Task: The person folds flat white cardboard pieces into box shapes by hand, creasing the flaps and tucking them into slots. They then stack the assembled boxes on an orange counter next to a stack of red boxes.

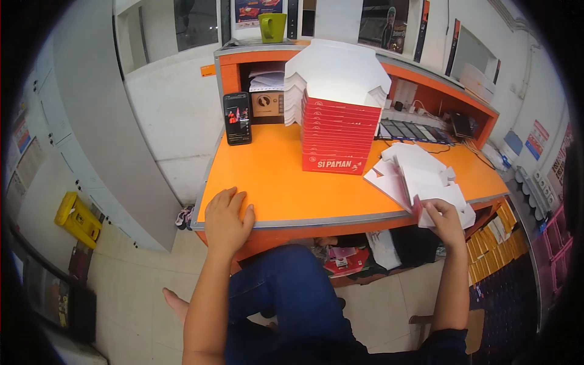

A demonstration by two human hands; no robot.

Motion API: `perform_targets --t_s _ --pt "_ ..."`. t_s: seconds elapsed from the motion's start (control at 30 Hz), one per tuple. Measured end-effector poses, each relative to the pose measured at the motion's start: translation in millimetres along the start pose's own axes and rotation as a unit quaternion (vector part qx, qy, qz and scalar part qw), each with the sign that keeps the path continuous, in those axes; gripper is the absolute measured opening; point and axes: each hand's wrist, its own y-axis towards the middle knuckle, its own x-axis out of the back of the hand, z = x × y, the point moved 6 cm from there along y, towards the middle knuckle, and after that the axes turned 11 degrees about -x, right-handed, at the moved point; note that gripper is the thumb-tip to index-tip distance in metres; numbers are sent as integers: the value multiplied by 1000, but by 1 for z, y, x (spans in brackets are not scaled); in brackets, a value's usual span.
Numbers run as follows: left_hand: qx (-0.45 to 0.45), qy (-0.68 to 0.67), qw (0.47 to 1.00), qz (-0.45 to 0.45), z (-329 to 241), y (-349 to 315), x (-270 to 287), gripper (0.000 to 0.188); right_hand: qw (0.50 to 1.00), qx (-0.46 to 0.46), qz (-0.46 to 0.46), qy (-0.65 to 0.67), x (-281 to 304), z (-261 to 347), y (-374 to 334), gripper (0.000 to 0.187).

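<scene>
Two piles tell how far the work has come. One is a tall stack of folded boxes (pixel 334 118), red on the sides and white on top, standing upright near the middle of the orange desk (pixel 274 182). The other is a loose, fanned heap of flat white cardboard blanks (pixel 413 176) lying at the desk's right front edge, apart from the stack. Judging by the height of the stack, a good share of the boxes is already made up, while the heap shows that a fair number of blanks are left.

At the heap's near end, the right hand (pixel 444 222) pinches one blank between thumb and fingers. Lying flat, fingers spread, the left hand (pixel 226 220) rests on the desk's front edge, holding nothing. Behind it, a phone (pixel 237 118) leans upright against the shelf, and a green mug (pixel 272 27) sits on top.
</scene>
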Motion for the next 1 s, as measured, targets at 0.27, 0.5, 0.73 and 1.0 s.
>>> perform_targets --t_s 0.27,0.5,0.73,1.0 --pt "-6 6 1000 -2 -3 -4 2 36 994 -89 26 50 -10 19 0 36" --pt "-3 5 1000 0 -7 -3 2 37 998 -54 43 2 -14 14 35 31" --pt "5 5 1000 -2 -4 -4 1 38 994 -82 59 34 -18 11 34 23" --pt "9 2 1000 1 -5 -2 1 38 998 -51 -10 -26 12 8 27 19"
